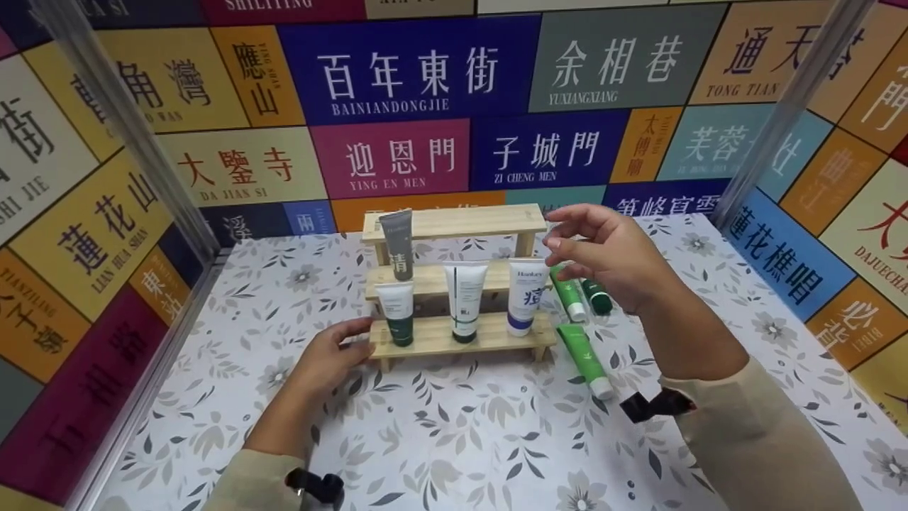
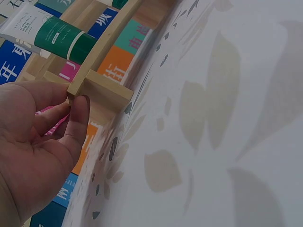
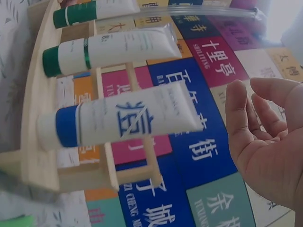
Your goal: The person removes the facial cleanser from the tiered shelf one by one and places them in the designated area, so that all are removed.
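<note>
Wooden stand, three-tiered [image 1: 468, 221]: one, on the patterned table [image 1: 425, 433], lower left corner pinched by a left hand [image 1: 333, 355]. Bottom tier: two white-and-green tubes [image 1: 466, 298], one white-and-blue tube [image 1: 526, 294]. Middle tier: one grey tube [image 1: 398, 245]. Lying to my right: two light green tubes [image 1: 585, 358], one dark green tube [image 1: 596, 298]. Right hand [image 1: 610, 255]: one, empty, fingers loosely bent, parted, near the stand's right end.

A small booth, dressed like a shop display: walls [image 1: 408, 67] of bright panels with Chinese place names enclose three sides, with pale posts [image 1: 138, 135] at the corners. A flower-patterned bench [image 1: 440, 404] carries a tiered wooden stand [image 1: 461, 221] of labelled squeeze tubes [image 1: 464, 301]; whether it actually trades is unclear.
</note>
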A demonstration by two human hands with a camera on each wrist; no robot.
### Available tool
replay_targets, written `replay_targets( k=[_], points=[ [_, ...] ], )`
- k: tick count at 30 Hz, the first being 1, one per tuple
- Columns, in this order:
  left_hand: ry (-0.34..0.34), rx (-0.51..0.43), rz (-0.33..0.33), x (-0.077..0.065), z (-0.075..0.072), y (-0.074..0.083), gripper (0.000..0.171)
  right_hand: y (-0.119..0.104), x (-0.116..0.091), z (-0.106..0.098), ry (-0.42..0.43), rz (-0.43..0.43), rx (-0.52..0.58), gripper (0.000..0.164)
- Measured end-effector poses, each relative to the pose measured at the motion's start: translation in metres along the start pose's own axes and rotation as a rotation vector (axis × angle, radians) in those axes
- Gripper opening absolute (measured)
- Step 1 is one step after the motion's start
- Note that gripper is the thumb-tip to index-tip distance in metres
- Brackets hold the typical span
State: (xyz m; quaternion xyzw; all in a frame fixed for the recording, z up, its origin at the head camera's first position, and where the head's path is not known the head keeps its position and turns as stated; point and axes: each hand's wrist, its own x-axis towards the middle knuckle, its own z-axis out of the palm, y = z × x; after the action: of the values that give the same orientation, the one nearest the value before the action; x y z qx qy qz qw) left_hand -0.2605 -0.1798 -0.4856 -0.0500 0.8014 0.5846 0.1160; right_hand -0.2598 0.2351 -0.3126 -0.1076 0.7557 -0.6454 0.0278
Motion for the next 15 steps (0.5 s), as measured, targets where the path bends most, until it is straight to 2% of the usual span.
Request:
replay_targets(
  k=[7,11,15],
  points=[
    [0.007,0.012,-0.001,0.003,0.0,0.001,0.051,-0.02,0.023,0.028,-0.053,-0.019,0.054,0.036],
    [0.004,0.029,-0.007,0.003,0.0,0.0,0.051,-0.024,0.038,0.045,-0.077,-0.016,0.053,0.038],
    [0.0,0.013,-0.026,0.002,0.0,0.0,0.051,-0.025,0.054,0.064,-0.086,-0.02,0.101,0.04]
  ],
)
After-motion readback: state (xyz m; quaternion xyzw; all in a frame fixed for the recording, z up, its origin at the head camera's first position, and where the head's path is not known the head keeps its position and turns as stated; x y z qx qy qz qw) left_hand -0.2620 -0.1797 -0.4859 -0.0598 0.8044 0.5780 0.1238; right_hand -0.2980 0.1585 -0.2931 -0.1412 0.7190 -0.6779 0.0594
